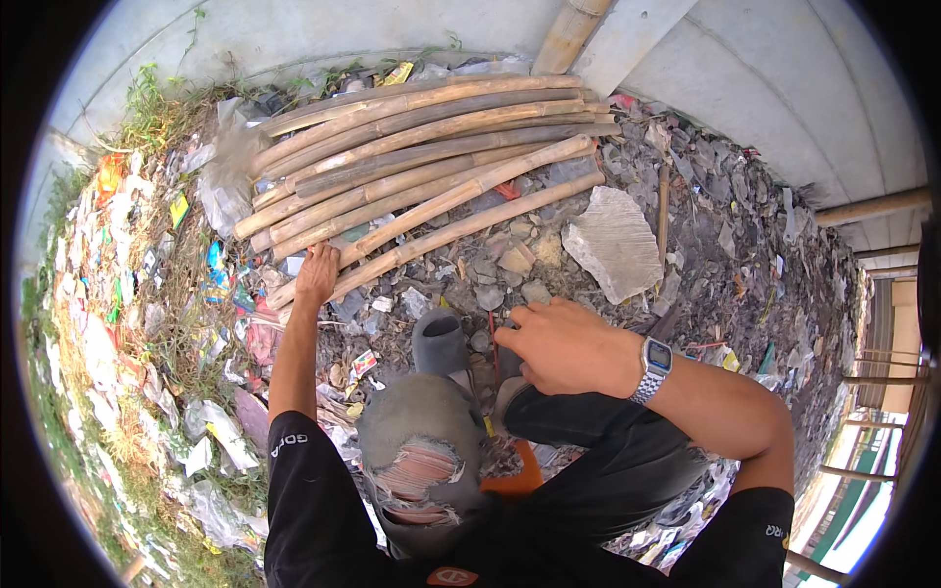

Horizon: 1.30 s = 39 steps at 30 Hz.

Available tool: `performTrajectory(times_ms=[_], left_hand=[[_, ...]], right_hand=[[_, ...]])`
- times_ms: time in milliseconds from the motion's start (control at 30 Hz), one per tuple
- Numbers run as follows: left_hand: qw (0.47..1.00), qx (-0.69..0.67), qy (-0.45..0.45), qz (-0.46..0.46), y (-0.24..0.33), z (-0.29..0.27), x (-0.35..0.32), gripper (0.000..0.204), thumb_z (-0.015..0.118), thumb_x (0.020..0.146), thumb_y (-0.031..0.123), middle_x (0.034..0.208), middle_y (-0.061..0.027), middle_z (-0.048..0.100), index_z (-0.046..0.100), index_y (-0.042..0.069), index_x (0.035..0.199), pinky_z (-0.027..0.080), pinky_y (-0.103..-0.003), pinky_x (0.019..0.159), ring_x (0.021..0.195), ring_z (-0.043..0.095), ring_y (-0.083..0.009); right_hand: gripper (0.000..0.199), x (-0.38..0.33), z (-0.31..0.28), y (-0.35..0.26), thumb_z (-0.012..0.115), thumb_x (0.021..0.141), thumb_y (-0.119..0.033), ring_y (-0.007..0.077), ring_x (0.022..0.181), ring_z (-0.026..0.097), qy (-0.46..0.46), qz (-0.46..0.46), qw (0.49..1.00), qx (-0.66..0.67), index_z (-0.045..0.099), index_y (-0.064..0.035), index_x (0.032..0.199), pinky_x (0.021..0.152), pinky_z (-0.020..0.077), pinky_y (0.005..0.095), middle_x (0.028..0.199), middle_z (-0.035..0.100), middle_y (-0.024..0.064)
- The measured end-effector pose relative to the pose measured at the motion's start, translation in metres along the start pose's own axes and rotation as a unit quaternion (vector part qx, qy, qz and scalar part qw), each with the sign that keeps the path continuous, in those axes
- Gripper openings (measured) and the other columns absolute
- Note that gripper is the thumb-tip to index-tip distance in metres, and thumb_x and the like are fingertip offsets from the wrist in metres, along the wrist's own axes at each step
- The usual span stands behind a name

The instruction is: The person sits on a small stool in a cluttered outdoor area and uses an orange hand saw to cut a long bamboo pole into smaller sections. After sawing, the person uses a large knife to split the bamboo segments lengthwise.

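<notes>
- Left hand (318, 274): fingers curled over a bamboo pole (470, 196) near its left end, probably to control that end.
- Right hand (569, 345): fingers loosely bent, hanging; fingertips partly hidden, can't tell if pinching anything. Digital wristwatch (656, 367) on wrist.
- Just below the gripped pole, right of left fingers: another bamboo pole (470, 233), roughly parallel.
- Beyond left fingers: row of bamboo poles (441, 129), side by side lengthwise, presumably to keep them compact.
- Beyond right fingers, up and right: broken concrete slab (616, 245), flat on littered ground (730, 269), apparently just discarded.
</notes>
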<state>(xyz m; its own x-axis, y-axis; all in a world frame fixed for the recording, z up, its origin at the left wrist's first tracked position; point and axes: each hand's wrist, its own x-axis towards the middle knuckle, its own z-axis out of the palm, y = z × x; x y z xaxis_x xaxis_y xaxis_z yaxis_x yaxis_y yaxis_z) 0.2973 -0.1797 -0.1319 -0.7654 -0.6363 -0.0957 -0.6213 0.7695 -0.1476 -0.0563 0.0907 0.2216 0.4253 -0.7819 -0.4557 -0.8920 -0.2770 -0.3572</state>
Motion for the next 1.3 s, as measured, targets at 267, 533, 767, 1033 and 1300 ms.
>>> performTrajectory(times_ms=[267,533,767,1033,1300], left_hand=[[1.0,0.002,-0.018,0.021,-0.014,-0.009,-0.038,0.034,0.055,0.094,0.016,0.127,-0.0119,0.062,0.058,0.003,0.125,0.052,-0.039,0.096,0.126,0.055,-0.0275],[0.999,-0.035,0.019,0.0,0.026,-0.003,0.007,0.027,0.053,0.097,0.019,0.118,-0.0071,0.065,0.061,0.007,0.12,0.051,-0.038,0.097,0.121,0.058,-0.0244],[0.984,-0.077,0.026,-0.16,0.047,-0.003,-0.009,0.034,0.066,0.089,0.015,0.122,-0.0093,0.063,0.063,0.01,0.122,0.048,-0.048,0.102,0.123,0.055,-0.0301],[0.905,-0.36,0.173,-0.148,0.148,-0.042,-0.146,0.012,0.065,0.092,0.009,0.111,-0.012,0.066,0.07,0.007,0.103,0.05,-0.046,0.092,0.106,0.06,-0.0354],[0.887,-0.421,0.148,-0.118,0.198,-0.075,-0.3,0.012,0.061,0.095,0.01,0.105,-0.0177,0.065,0.067,0.001,0.101,0.047,-0.048,0.09,0.101,0.059,-0.0394]], right_hand=[[0.031,-0.003,-0.003,0.003,0.072,0.085,-0.015,0.0358,0.106,0.067,-0.031,0.015,0.999,0.013,0.067,-0.0055,0.114,0.091,0.0515,0.049,0.109,0.067,0.0166],[0.033,0.004,-0.004,0.003,0.071,0.086,-0.016,0.0376,0.104,0.066,-0.042,0.025,0.999,0.015,0.066,-0.0038,0.116,0.091,0.0522,0.05,0.106,0.066,0.0174],[0.038,0.009,-0.009,-0.007,0.076,0.086,-0.018,0.04,0.103,0.066,-0.039,0.028,0.999,0.009,0.066,-0.0032,0.119,0.088,0.0535,0.0494,0.107,0.065,0.0172],[0.027,-0.015,-0.025,-0.02,0.071,0.087,-0.016,0.0399,0.102,0.067,0.042,0.012,0.999,-0.013,0.065,-0.0021,0.109,0.088,0.0533,0.0509,0.102,0.065,0.0193],[0.036,-0.093,-0.095,-0.056,0.073,0.092,-0.019,0.0353,0.104,0.069,0.327,-0.037,0.943,0.047,0.065,-0.0024,0.123,0.091,0.0545,0.0442,0.111,0.067,0.0172]])
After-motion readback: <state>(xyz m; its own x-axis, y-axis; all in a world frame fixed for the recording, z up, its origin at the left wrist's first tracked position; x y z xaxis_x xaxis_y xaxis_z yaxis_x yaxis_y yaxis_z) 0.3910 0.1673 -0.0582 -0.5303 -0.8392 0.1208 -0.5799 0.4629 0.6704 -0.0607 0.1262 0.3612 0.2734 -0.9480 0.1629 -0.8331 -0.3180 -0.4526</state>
